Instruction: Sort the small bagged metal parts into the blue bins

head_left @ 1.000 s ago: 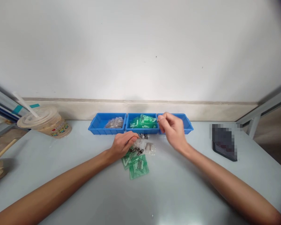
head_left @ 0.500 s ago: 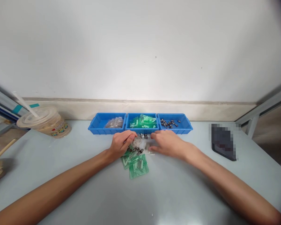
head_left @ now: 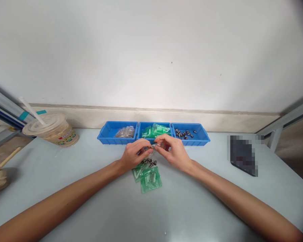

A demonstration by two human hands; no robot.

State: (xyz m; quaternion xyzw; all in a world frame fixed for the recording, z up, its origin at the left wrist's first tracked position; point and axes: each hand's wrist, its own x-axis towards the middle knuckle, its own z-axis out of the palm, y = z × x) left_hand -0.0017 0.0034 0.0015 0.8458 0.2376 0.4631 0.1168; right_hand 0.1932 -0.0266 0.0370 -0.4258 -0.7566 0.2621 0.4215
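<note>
Clear plastic shines between your two hands: a small clear packet [head_left: 156, 145], raised just in front of the middle blue bin [head_left: 155, 123]. Its long axis seems to run from left to right, roughly along the row of bins, with one end toward each hand; your fingers cover much of it, so you cannot tell which end is its mouth.

Half a second ago your right hand [head_left: 161, 146] was down at the counter [head_left: 111, 208] with thumb and fingers spread beside a clear packet lying flat; now that spot is bare, and your right thumb and fingers are pinched together on plastic. A second ago the same hand was over the right blue bin [head_left: 199, 133], where dark metal pieces [head_left: 185, 134] now show plainly. Your left hand [head_left: 149, 148] has hardly shifted.

The packet lies at the fingertips of both hands, bridging the narrow gap: left of your right hand and right of your left hand, whose thumb and forefinger close on its near end. Just below it, loose dark fasteners [head_left: 149, 162] sit in a little heap on the counter, and two green packets [head_left: 151, 180] overlap nearer to you. Crumpled clear bags [head_left: 125, 132] fill part of the left blue bin [head_left: 107, 133]; green bags [head_left: 162, 129] lie in the middle one.
</note>
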